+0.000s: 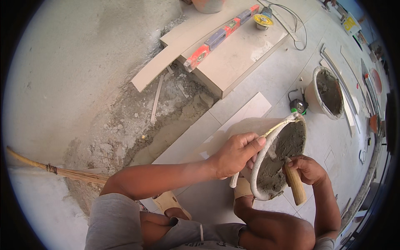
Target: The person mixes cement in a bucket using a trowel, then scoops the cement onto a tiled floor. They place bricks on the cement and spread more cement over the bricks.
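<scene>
A pale bucket (257, 126) of wet grey mortar (288, 143) is tilted in front of me, its mouth turned toward the right. My left hand (238, 153) is closed round the bucket's rim, near its light-coloured handle. A wooden-handled trowel (296, 186) is gripped in my right hand (309, 168), at the right side of the bucket's mouth. The trowel's blade is not visible; the mortar or the hand hides it.
A red-and-grey spirit level (216, 38) and an angle grinder (263, 21) lie on the tiled step (239, 58). Right of the bucket are a tape measure (298, 106) and a second mortar bucket (312, 93). Rubble (112, 141) and a stick broom (54, 170) are left.
</scene>
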`<state>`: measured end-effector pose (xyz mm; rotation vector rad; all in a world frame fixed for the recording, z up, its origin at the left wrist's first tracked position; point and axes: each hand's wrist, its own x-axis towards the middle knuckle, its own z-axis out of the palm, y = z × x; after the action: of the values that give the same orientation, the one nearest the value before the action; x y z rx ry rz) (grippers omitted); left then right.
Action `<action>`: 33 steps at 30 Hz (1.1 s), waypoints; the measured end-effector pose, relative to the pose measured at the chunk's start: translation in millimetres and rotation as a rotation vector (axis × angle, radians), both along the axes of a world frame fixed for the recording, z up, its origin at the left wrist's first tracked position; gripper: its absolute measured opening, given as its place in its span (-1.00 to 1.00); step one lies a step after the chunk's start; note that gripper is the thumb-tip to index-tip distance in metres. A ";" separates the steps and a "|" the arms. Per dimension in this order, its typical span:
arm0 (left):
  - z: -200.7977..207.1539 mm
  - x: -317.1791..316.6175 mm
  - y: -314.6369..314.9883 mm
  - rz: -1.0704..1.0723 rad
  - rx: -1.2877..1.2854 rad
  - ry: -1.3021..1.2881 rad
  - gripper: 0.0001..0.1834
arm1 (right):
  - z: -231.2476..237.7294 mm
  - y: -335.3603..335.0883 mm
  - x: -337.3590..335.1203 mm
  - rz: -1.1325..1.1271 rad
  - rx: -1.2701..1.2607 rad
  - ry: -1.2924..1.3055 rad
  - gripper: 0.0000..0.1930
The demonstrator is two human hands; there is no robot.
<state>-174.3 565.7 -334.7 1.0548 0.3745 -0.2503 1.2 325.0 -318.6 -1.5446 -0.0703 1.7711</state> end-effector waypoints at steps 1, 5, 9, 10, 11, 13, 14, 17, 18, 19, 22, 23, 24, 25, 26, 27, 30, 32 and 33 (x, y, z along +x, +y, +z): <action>9.9 -3.6 4.5 0.017 0.029 0.026 -0.61 | 18.5 17.0 -1.4 0.302 -0.004 -0.207 -0.63; 50.9 -62.2 32.3 0.132 0.151 0.223 -0.59 | 21.9 57.9 -25.4 0.932 0.319 -0.848 -0.70; 61.0 -134.7 38.7 0.358 0.191 0.464 -0.60 | 5.8 96.4 -35.8 1.048 0.505 -0.998 -0.71; 64.1 -150.5 36.9 0.463 0.197 0.509 -0.60 | 3.8 113.1 -41.0 1.115 0.514 -1.027 -0.72; 67.5 -165.3 34.4 0.570 0.202 0.557 -0.60 | 0.1 128.4 -45.8 1.185 0.527 -1.055 -0.73; 72.2 -197.0 25.2 0.732 0.208 0.638 -0.60 | -15.3 152.0 -57.1 1.253 0.687 -1.192 -0.75; 72.8 -211.3 21.9 0.781 0.214 0.665 -0.60 | -22.2 165.4 -63.3 1.270 0.756 -1.243 -0.77; 72.9 -236.4 15.6 0.913 0.206 0.712 -0.61 | -37.9 203.8 -80.6 1.376 0.957 -1.377 -0.84; 70.8 -244.8 12.6 0.948 0.187 0.724 -0.62 | -43.3 212.2 -88.0 1.380 1.033 -1.402 -0.82; 71.0 -251.7 7.8 0.980 0.176 0.727 -0.62 | -47.8 218.6 -95.6 1.391 1.079 -1.398 -0.82; 65.3 -268.4 -12.3 1.043 0.161 0.755 -0.62 | -61.4 231.0 -125.2 1.373 1.174 -1.423 -0.81; 64.4 -273.2 -14.0 1.038 0.164 0.750 -0.62 | -62.0 237.3 -133.0 1.377 1.174 -1.470 -0.81; 65.4 -270.1 -19.0 1.055 0.173 0.763 -0.61 | -62.6 238.5 -142.5 1.412 1.164 -1.492 -0.81; 62.9 -272.0 -22.2 1.064 0.154 0.746 -0.61 | -63.7 236.0 -151.0 1.445 1.149 -1.515 -0.81; 59.8 -274.9 -24.2 1.069 0.135 0.729 -0.62 | -75.7 228.3 -162.9 1.468 1.103 -1.510 -0.81; 60.7 -275.9 -22.0 1.084 0.138 0.686 -0.62 | -82.3 229.6 -167.5 1.506 1.068 -1.426 -0.81; 53.0 -271.4 -24.1 1.124 0.176 0.670 -0.62 | -102.2 229.4 -175.0 1.622 0.879 -1.119 -0.78; 50.8 -281.8 -23.7 1.084 0.211 0.622 -0.62 | -115.2 235.1 -182.9 1.699 0.700 -0.860 -0.75; 48.7 -286.8 -25.9 1.065 0.215 0.608 -0.62 | -121.6 229.7 -188.3 1.627 0.687 -0.825 -0.73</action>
<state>-461.1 539.8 -286.0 0.8384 1.4681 0.4532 -187.1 554.7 -440.1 -1.5162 -2.5872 1.4610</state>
